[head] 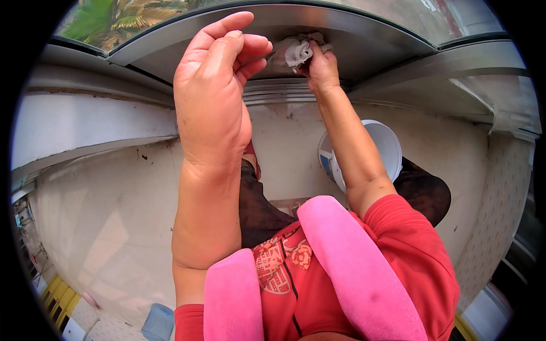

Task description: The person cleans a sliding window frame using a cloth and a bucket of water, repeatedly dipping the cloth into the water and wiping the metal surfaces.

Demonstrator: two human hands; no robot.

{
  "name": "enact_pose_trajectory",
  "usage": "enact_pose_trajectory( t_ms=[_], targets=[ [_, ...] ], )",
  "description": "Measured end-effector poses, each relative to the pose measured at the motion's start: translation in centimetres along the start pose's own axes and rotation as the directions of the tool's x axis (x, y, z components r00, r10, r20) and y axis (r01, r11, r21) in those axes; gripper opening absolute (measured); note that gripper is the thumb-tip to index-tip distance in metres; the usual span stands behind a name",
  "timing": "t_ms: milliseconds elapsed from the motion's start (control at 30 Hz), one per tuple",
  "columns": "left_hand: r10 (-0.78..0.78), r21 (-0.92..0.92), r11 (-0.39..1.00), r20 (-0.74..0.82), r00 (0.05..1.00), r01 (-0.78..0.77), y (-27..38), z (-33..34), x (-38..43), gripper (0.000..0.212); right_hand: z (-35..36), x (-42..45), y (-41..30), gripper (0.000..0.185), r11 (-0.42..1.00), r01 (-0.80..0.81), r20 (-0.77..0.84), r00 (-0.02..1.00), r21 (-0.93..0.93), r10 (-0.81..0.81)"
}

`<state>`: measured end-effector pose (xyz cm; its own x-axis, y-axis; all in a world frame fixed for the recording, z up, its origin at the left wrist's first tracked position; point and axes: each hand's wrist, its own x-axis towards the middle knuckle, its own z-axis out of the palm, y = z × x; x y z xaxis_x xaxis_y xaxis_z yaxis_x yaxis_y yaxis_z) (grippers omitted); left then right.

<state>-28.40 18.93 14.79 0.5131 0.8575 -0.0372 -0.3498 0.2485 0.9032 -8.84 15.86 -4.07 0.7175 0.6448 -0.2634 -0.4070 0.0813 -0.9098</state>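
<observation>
My left hand (215, 81) is raised close to the camera with its fingers curled loosely; no object shows in it. Farther off and to the right, my right hand (322, 66) grips a crumpled whitish cloth (297, 54). The cloth lies against the grey metal panel (362, 53) below the window glass. Fingertips of my right hand are partly hidden by the cloth. Under my right forearm stands a white plastic bucket (386, 145), partly covered by the arm.
Metal door or window tracks (281, 90) run along the panel's foot. A white ledge (94, 123) juts out at the left. The pale floor (128, 204) has small debris on it. A blue plastic container (158, 322) stands at the lower left. A pink towel (354, 255) hangs over my red shirt.
</observation>
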Motion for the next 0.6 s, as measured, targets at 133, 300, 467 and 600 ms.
enact_pose_trajectory(
  t_ms=[133,300,467,600],
  targets=[
    [-0.033,0.006,0.999,0.033,0.999,0.033,-0.3,0.7,0.0,0.029,0.0,-0.7,-3.4,0.026,0.97,0.185,-0.002,0.982,0.16,-0.187],
    [-0.052,0.0,0.999,0.041,0.998,0.052,-0.8,0.7,0.0,0.03,-1.7,1.7,1.1,0.026,0.934,0.29,-0.044,0.957,0.209,-0.287],
    [-0.069,0.0,0.998,0.039,0.997,0.069,-0.7,0.1,-0.2,0.032,-3.6,3.7,8.3,0.027,0.983,0.025,-0.123,0.992,0.181,-0.003],
    [-0.085,0.0,0.996,0.054,0.995,0.085,-1.2,-0.1,0.0,0.032,-5.9,5.9,14.1,0.028,0.951,-0.244,-0.207,0.937,0.188,0.282]
  ],
)
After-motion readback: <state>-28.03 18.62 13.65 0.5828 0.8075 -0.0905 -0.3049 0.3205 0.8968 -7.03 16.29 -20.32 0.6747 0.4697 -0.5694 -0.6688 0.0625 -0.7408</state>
